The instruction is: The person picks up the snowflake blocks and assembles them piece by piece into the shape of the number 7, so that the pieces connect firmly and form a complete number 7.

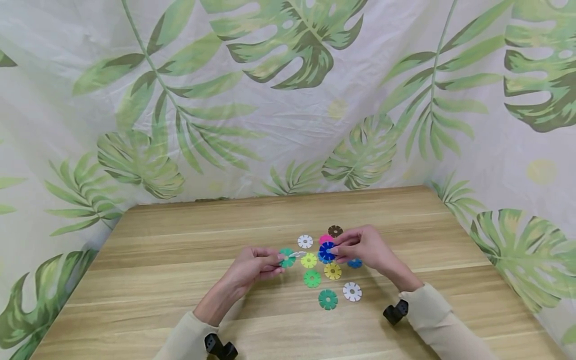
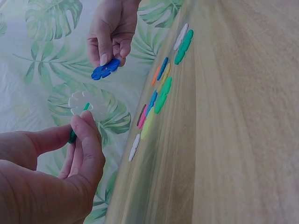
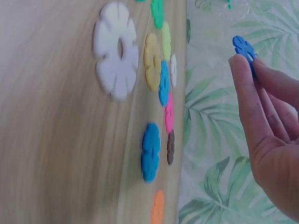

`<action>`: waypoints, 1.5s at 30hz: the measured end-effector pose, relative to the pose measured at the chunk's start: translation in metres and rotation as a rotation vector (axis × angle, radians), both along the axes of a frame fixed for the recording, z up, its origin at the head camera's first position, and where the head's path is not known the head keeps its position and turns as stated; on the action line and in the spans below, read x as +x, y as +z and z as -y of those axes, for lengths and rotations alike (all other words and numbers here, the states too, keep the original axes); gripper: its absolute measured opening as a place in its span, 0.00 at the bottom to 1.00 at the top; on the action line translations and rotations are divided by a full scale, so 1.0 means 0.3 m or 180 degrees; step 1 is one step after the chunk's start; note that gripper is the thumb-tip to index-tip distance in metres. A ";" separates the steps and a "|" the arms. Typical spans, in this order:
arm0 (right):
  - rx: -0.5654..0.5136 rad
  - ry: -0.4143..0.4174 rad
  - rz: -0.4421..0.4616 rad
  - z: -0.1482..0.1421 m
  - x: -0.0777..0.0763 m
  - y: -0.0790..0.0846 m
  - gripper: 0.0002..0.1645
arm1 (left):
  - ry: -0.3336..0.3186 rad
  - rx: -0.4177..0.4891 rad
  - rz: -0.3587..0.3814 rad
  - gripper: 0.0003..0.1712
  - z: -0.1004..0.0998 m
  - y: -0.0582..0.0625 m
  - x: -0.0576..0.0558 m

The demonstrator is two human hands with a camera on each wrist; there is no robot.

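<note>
My left hand (image 1: 254, 267) pinches a green notched plastic disc (image 1: 286, 257) between thumb and fingertips. Slotted into that disc at an angle is a white notched disc (image 2: 86, 103), which shows nearly edge-on in the head view. My right hand (image 1: 366, 246) pinches a dark blue notched disc (image 1: 327, 251) by its edge, with thumb and fingers. Both hands are raised above the table, and a small gap separates the blue disc from the joined white and green pair. In the right wrist view the blue disc (image 3: 244, 48) is tilted, its lower edge between the fingertips.
Beneath the hands, loose discs lie flat on the wooden table (image 1: 157, 280): yellow (image 1: 332, 271), lime (image 1: 308, 260), bright green (image 1: 312, 278), darker green (image 1: 328, 299), white (image 1: 352, 291), brown (image 1: 335, 231), pink (image 1: 325, 239) and orange (image 3: 158, 207). A leaf-patterned cloth (image 1: 288, 125) hangs behind the table.
</note>
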State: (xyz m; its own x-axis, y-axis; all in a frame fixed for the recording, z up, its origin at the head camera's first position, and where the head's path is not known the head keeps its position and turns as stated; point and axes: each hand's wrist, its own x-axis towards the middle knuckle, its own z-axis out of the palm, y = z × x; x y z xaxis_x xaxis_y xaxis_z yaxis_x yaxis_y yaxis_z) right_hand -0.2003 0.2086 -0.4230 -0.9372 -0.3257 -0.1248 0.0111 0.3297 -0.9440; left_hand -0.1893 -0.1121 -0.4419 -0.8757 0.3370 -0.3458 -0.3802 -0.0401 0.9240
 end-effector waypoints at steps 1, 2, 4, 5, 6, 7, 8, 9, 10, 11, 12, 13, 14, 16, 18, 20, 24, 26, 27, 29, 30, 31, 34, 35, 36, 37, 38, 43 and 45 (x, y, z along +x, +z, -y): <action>-0.0036 0.0001 0.0037 0.008 -0.002 -0.002 0.15 | -0.0002 -0.0001 -0.0002 0.16 0.000 0.000 0.000; -0.0063 -0.0004 0.0062 0.017 -0.003 -0.004 0.15 | -0.0005 -0.0006 0.0001 0.16 0.000 -0.001 0.000; -0.0118 -0.0015 0.0119 0.031 -0.008 -0.011 0.15 | 0.0001 -0.0017 0.0007 0.16 -0.001 -0.002 -0.001; -0.0161 -0.0008 0.0141 0.039 -0.009 -0.015 0.15 | 0.0007 -0.0022 0.0011 0.17 -0.002 -0.002 -0.002; -0.0203 0.0000 0.0161 0.045 -0.011 -0.019 0.15 | 0.0012 -0.0029 0.0014 0.17 -0.003 -0.001 -0.002; -0.0241 0.0003 0.0193 0.050 -0.012 -0.023 0.15 | 0.0015 -0.0034 0.0021 0.17 -0.003 -0.001 -0.003; -0.0283 0.0005 0.0220 0.056 -0.014 -0.027 0.15 | 0.0017 -0.0038 0.0024 0.17 -0.003 0.000 -0.003; -0.0321 0.0011 0.0253 0.060 -0.015 -0.030 0.16 | 0.0019 -0.0040 0.0026 0.17 -0.004 0.000 -0.003; -0.0356 0.0021 0.0271 0.064 -0.015 -0.033 0.16 | 0.0018 -0.0041 0.0027 0.17 -0.004 0.001 -0.003; -0.0391 0.0019 0.0299 0.069 -0.015 -0.035 0.16 | 0.0019 -0.0041 0.0030 0.17 -0.004 0.001 -0.004; -0.0407 0.0008 0.0326 0.072 -0.016 -0.037 0.17 | 0.0018 -0.0040 0.0030 0.17 -0.004 0.001 -0.004; -0.0426 0.0003 0.0346 0.076 -0.015 -0.038 0.17 | 0.0018 -0.0035 0.0030 0.17 -0.004 0.001 -0.004; -0.0440 -0.0002 0.0351 0.080 -0.015 -0.038 0.17 | 0.0023 -0.0033 0.0031 0.17 -0.004 0.001 -0.004; -0.0466 -0.0005 0.0362 0.087 -0.014 -0.039 0.18 | 0.0027 -0.0029 0.0036 0.16 -0.005 -0.001 -0.004; -0.0481 0.0006 0.0360 0.093 -0.013 -0.039 0.18 | 0.0021 -0.0013 0.0031 0.16 -0.005 -0.002 -0.004; -0.0484 0.0029 0.0353 0.097 -0.013 -0.041 0.17 | 0.0011 0.0000 0.0031 0.15 -0.007 -0.003 -0.003; -0.0469 0.0066 0.0344 0.103 -0.014 -0.048 0.16 | -0.0010 0.0020 0.0013 0.14 -0.009 -0.004 -0.001; -0.0460 0.0069 0.0359 0.106 -0.014 -0.051 0.16 | -0.0014 0.0013 -0.0002 0.13 -0.008 -0.006 0.000; -0.0462 0.0071 0.0370 0.109 -0.013 -0.051 0.16 | -0.0019 0.0005 -0.0016 0.13 -0.008 -0.007 0.001; -0.0461 0.0068 0.0388 0.115 -0.012 -0.051 0.16 | -0.0024 -0.0020 -0.0041 0.13 -0.006 -0.009 0.002; -0.0458 0.0064 0.0391 0.117 -0.011 -0.050 0.16 | -0.0021 -0.0036 -0.0049 0.14 -0.006 -0.009 0.003; -0.0453 0.0058 0.0393 0.120 -0.010 -0.049 0.16 | -0.0019 -0.0065 -0.0060 0.14 -0.006 -0.010 0.004; -0.0452 0.0040 0.0405 0.127 -0.008 -0.046 0.15 | 0.0017 -0.0161 -0.0093 0.15 -0.008 -0.011 0.005; -0.0451 0.0035 0.0415 0.130 -0.008 -0.045 0.15 | 0.0030 -0.0190 -0.0104 0.15 -0.009 -0.012 0.005; -0.0455 0.0030 0.0431 0.132 -0.009 -0.044 0.14 | 0.0047 -0.0205 -0.0110 0.15 -0.010 -0.012 0.004; -0.0461 0.0026 0.0449 0.134 -0.009 -0.042 0.14 | 0.0061 -0.0220 -0.0121 0.15 -0.012 -0.013 0.004; -0.0469 0.0023 0.0468 0.135 -0.011 -0.041 0.13 | 0.0075 -0.0226 -0.0127 0.14 -0.014 -0.014 0.005; -0.0480 -0.0001 0.0562 0.140 -0.013 -0.031 0.12 | 0.0121 -0.0221 -0.0146 0.14 -0.023 -0.014 0.008; -0.0486 0.0007 0.0585 0.140 -0.012 -0.027 0.11 | 0.0144 -0.0214 -0.0158 0.14 -0.024 -0.012 0.011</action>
